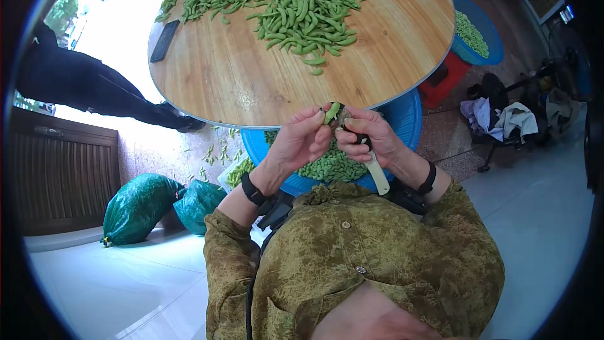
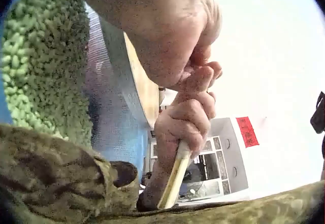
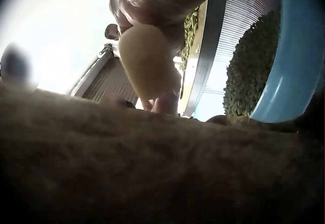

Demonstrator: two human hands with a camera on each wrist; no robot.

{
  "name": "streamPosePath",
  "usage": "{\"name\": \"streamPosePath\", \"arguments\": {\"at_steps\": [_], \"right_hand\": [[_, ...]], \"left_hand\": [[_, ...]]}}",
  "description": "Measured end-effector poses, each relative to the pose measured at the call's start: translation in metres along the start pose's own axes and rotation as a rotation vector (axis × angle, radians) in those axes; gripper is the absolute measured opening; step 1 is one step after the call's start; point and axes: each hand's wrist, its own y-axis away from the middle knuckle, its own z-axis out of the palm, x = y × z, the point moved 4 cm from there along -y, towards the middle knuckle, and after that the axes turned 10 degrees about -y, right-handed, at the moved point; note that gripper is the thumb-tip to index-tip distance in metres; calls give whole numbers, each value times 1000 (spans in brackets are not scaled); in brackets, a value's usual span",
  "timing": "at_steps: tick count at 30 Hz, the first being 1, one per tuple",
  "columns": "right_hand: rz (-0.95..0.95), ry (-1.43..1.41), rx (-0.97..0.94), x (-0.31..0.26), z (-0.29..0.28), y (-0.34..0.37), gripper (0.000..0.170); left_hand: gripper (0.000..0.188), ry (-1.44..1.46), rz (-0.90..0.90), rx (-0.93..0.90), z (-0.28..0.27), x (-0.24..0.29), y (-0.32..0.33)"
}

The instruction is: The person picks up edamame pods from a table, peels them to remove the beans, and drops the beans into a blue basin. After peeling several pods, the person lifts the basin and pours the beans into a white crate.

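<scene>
Over the blue basin [image 1: 412, 119], near the table's front edge, both hands meet. My left hand [image 1: 303, 138] pinches a green bean pod [image 1: 331, 112] between thumb and fingers. My right hand [image 1: 375, 133] grips a tool with a long cream handle [image 1: 377, 176], its dark end beside the pod. The handle sticks out below the fist, also in the left wrist view, where the right hand [image 2: 185, 125] curls round it. Fingers hide most of the tool's working end. Shelled green beans [image 1: 333, 165] lie heaped in the basin under the hands.
A large pile of pods [image 1: 302, 0] covers the back of the round wooden table [image 1: 239, 82]. A dark flat object [image 1: 164, 41] lies at its left edge. Green sacks [image 1: 139, 208] stand on the floor to the left. Another blue basin [image 1: 494, 41] with beans stands at right.
</scene>
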Motion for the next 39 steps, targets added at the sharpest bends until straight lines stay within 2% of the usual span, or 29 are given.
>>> {"name": "streamPosePath", "arguments": {"at_steps": [2,4,5,7,11,14,16,17,19,20,22,23,24,25,26,28,30,31,33,34,36,39], "right_hand": [[3,-24,46,-4,4,-1,30],[8,-50,95,-3,2,0,28],[18,-46,117,-1,-3,0,26],[32,-40,137,1,-7,-2,25],[28,-95,116,6,-3,-2,26],[5,-68,101,1,4,-2,28],[-7,-45,97,-1,6,-2,30],[-23,-11,126,-2,5,0,30],[-35,23,157,-3,4,3,31],[-51,88,161,-4,4,3,28],[-65,152,166,-5,2,3,25],[-90,293,182,-6,-2,3,21],[-114,434,197,-7,-5,3,18],[-112,431,198,-9,-6,2,18],[-90,483,203,-11,-6,2,16],[-64,535,209,-13,-4,0,15],[-269,1008,299,-20,4,-2,19],[-268,1011,297,-19,4,-5,19],[-727,1601,230,-24,18,-4,25],[-722,1598,229,-23,16,-4,25],[-759,1768,206,-22,17,-6,29],[-734,1782,127,-19,15,-10,30]], "left_hand": [[18,-78,13,19,2,1,-1],[15,-974,265,346,3,18,4],[15,-974,263,347,3,20,4],[17,-1850,866,334,26,32,11],[18,-1871,846,404,30,27,13],[14,-1773,782,438,22,26,14],[10,-1203,360,447,7,20,8],[10,-1202,361,448,9,20,7],[12,-642,190,385,5,12,4],[12,-641,194,387,5,12,3],[12,-460,87,350,1,5,3],[12,-457,87,354,-3,6,3],[13,-331,50,267,-5,5,1],[13,-206,13,180,-5,3,0],[13,-206,12,181,-5,2,0],[14,-461,14,307,-6,-2,0],[14,-551,30,341,-6,-5,1],[15,-644,51,372,-6,-4,1],[14,-753,50,372,-4,-4,1],[14,-863,38,369,-3,-5,2],[13,-889,49,373,1,-8,3],[12,-895,37,381,2,-11,6]]}}
